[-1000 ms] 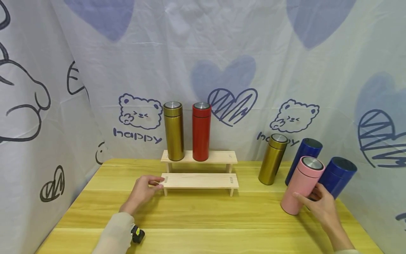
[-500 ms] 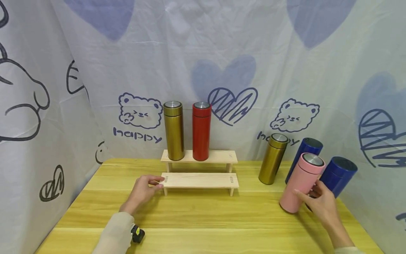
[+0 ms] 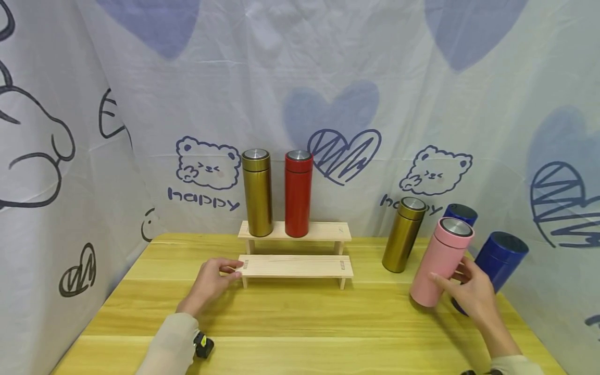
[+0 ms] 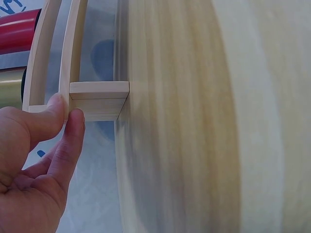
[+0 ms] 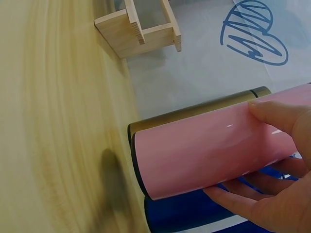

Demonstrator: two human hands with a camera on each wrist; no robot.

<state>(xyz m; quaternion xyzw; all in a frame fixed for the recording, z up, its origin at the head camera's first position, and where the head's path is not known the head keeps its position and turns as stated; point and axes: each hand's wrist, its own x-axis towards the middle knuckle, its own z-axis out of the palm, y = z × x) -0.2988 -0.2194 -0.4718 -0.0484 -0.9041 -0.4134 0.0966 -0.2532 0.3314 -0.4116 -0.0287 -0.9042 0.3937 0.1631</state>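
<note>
right hand (image 3: 471, 297) grips pink flask (image 3: 440, 262) | left hand (image 3: 210, 284) pinches shelf edge (image 3: 295, 266)

A gold flask (image 3: 257, 192) and a red flask (image 3: 298, 194) stand upright, just beside each other, beyond the left hand (image 3: 209, 284). Another gold flask (image 3: 403, 234) stands on the desk (image 3: 290, 317) up and to the left of the right hand (image 3: 471, 294), with two blue flasks (image 3: 500, 258) just behind that hand. A printed cloth (image 3: 328, 104) hangs behind everything.
</note>
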